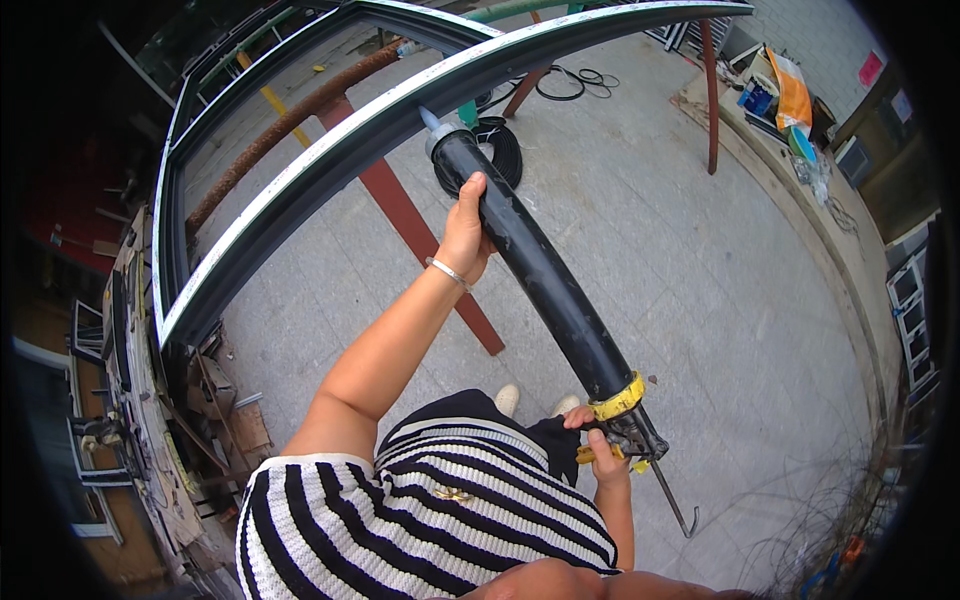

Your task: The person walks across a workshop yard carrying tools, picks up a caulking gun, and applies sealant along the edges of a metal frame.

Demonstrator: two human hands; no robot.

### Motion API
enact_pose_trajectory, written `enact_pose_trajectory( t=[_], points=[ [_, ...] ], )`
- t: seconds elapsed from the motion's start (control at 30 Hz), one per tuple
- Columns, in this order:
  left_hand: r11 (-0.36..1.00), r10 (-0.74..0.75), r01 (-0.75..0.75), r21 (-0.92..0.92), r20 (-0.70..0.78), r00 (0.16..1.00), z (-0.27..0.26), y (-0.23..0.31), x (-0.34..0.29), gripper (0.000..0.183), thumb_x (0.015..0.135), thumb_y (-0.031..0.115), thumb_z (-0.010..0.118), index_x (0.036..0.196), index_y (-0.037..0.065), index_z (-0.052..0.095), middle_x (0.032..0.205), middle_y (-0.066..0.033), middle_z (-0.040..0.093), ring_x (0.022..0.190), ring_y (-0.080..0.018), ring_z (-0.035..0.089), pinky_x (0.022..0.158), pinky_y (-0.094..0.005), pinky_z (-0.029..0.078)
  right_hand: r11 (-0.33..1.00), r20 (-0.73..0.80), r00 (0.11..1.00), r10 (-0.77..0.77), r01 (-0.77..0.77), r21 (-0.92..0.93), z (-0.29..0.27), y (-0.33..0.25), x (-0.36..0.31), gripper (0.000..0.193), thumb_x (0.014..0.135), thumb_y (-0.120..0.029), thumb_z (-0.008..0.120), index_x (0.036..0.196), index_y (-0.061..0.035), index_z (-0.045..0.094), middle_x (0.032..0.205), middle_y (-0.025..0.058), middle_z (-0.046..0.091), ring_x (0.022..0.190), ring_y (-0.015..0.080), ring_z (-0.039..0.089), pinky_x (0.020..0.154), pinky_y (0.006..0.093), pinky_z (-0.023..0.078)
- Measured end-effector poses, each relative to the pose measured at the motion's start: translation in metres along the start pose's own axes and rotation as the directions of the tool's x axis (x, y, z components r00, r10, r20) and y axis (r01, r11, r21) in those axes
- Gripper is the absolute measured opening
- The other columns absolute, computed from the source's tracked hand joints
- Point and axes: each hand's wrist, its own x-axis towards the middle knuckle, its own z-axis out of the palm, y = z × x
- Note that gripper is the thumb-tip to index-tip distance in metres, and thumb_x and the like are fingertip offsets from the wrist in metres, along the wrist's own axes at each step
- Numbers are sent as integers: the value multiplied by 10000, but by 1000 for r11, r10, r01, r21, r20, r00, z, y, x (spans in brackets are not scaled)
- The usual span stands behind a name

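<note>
A long black caulking gun [545, 275] slants across the middle, its pale nozzle [429, 118] against the dark side of a metal frame [330, 150]. My left hand [466, 232] is wrapped round the barrel near the nozzle end, thumb on top. At the other end, below a yellow collar [620, 397], my right hand [603, 458] grips the handle and trigger. A thin rod with a hooked end [682, 508] sticks out behind the handle. Whether the nozzle touches the frame or sits just off it, I cannot tell.
The frame rests on rusty supports with a red-brown leg [430, 250] slanting to the floor. Coiled black hose [508, 160] lies beyond the gun. Tools and an orange bag [791, 90] stand at the far right. Scrap boards [150, 440] line the left side.
</note>
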Motion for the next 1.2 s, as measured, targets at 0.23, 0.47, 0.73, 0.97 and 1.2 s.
enact_pose_trajectory(
  t=[0.23, 0.47, 0.73, 0.97, 1.2],
  points=[
    [999, 22, -22, -31, -29, 999, 2, -2, -3, 517, 896, 611, 540, 969, 100, 562, 824, -32, 618, 719, -153, 635, 639, -332, 551, 996, -5, 1000, 12, -13, -88, 2, -2, -4, 244, 891, -206, 580, 1023, -14, 508, 920, 119, 577, 900, 249, 572, 917, 462, 446],
    [1000, 28, -29, -1, -16, 999, -1, -3, -4, 513, 900, 603, 539, 994, 99, 553, 847, -36, 616, 735, -153, 636, 656, -337, 555, 1000, -23, 1000, 21, -21, 1, 3, 3, -5, 194, 878, -156, 565, 975, 11, 581, 952, 126, 605, 928, 234, 582, 880, 385, 465],
    [1000, 15, -15, -11, -33, 999, 0, -2, -6, 509, 908, 595, 530, 990, 93, 551, 844, -40, 612, 732, -150, 634, 646, -331, 557, 999, -18, 1000, 22, -21, 29, 4, 6, -6, 187, 874, -126, 560, 998, 12, 577, 961, 119, 603, 932, 230, 581, 880, 380, 466],
    [1000, 21, -21, 3, -7, 1000, 0, 0, -10, 509, 913, 589, 529, 976, 84, 559, 819, -36, 614, 709, -153, 633, 624, -324, 550, 1000, -24, 1000, 14, -14, -11, -1, 7, -12, 195, 878, -110, 559, 1029, 10, 589, 989, 115, 619, 964, 228, 590, 915, 380, 463],
    [1000, 31, -31, -4, -23, 999, -2, -1, -8, 512, 909, 592, 537, 957, 83, 570, 817, -43, 624, 705, -155, 637, 627, -331, 558, 1000, -23, 1000, 14, -14, 8, 1, 10, -8, 186, 877, -123, 567, 1004, 9, 595, 966, 112, 622, 944, 226, 592, 894, 377, 467]
  ],
)
